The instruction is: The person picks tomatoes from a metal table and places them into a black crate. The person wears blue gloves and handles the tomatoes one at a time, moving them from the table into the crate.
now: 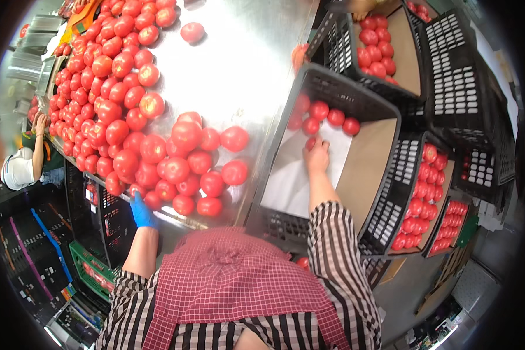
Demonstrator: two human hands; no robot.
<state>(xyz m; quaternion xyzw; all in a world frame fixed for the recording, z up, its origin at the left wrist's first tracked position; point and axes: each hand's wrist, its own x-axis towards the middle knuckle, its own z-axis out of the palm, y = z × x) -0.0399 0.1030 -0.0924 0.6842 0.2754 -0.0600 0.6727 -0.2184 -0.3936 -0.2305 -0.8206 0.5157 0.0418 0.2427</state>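
In the black plastic crate (pixel 387 103) to the right, my bare right hand (pixel 318 155) holds a tomato (pixel 310 143) just above the white paper liner (pixel 288 179). Several tomatoes (pixel 336 117) lie at the far end of that crate. My left hand (pixel 143 213), in a blue glove, is at the near edge of the metal table (pixel 262 131), its fingers against a tomato (pixel 137 190). Whether they grip it is hidden. A large pile of red tomatoes (pixel 109 111) spreads across the table's left side and in front of me.
Black crates of tomatoes (pixel 424 197) stand to the right, and another crate (pixel 376 48) lies beyond mine, with a person's hand (pixel 362 6) over it. A person in a white top (pixel 19 168) works at the left. Black crates (pixel 113 223) and a green crate (pixel 89 264) stand at lower left.
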